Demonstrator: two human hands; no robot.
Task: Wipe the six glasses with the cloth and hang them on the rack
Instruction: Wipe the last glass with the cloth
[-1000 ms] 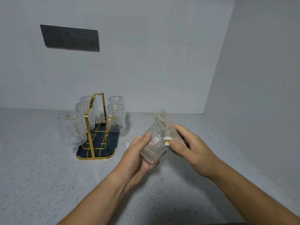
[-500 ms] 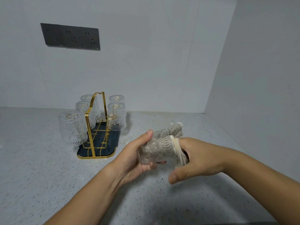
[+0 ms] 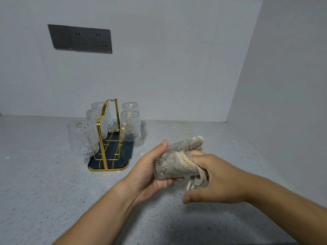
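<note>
My left hand (image 3: 150,172) grips a clear patterned glass (image 3: 169,165) that lies on its side above the counter. A grey cloth (image 3: 195,144) is stuffed into the glass, and its ends stick out at the top and bottom. My right hand (image 3: 215,177) has its fingers pushed into the glass mouth with the cloth; the fingertips are hidden inside. To the left stands a gold wire rack (image 3: 106,137) on a dark tray (image 3: 113,161). Several glasses hang on it upside down, the nearest one (image 3: 83,138) at its front left.
The speckled grey counter (image 3: 44,183) meets white walls behind and on the right. A dark socket panel (image 3: 79,38) is mounted on the back wall above the rack.
The glass has tipped from upright to lying sideways. My right hand has turned and pushed the cloth deeper into it, and both hands sit slightly lower.
</note>
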